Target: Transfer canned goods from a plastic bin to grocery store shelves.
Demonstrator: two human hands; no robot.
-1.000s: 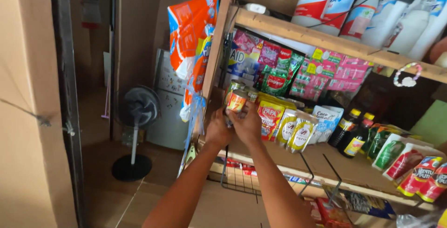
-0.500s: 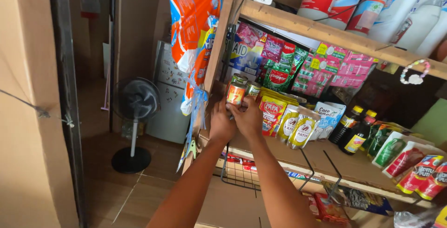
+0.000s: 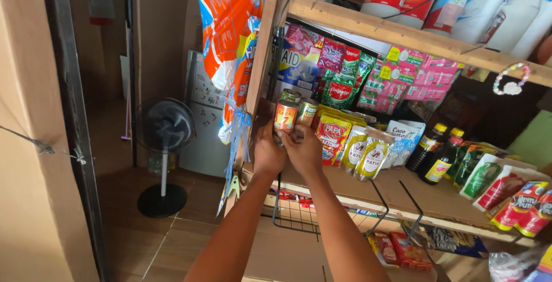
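Both hands were raised to the left end of a wooden shelf (image 3: 345, 185) stocked with packaged goods. The left hand (image 3: 269, 154) was closed around the lower part of a small can with an orange label (image 3: 286, 115), which stood upright at the shelf's left end, beside the wooden upright post (image 3: 261, 57). The right hand (image 3: 305, 151) was pressed against the left hand, its fingers curled just below a second can with a green label (image 3: 306, 111); whether it actually gripped that can could not be determined. The two cans stood side by side, touching or nearly so, with a third can top visible just behind them. Immediately to the right stood yellow sauce pouches (image 3: 332, 137). Two dark bottles with yellow caps (image 3: 432, 154) stood farther right. Sachet strips (image 3: 345, 80) hung above. Orange bags (image 3: 230, 29) hung on the post. A standing fan (image 3: 165, 144) was on the floor to the left.
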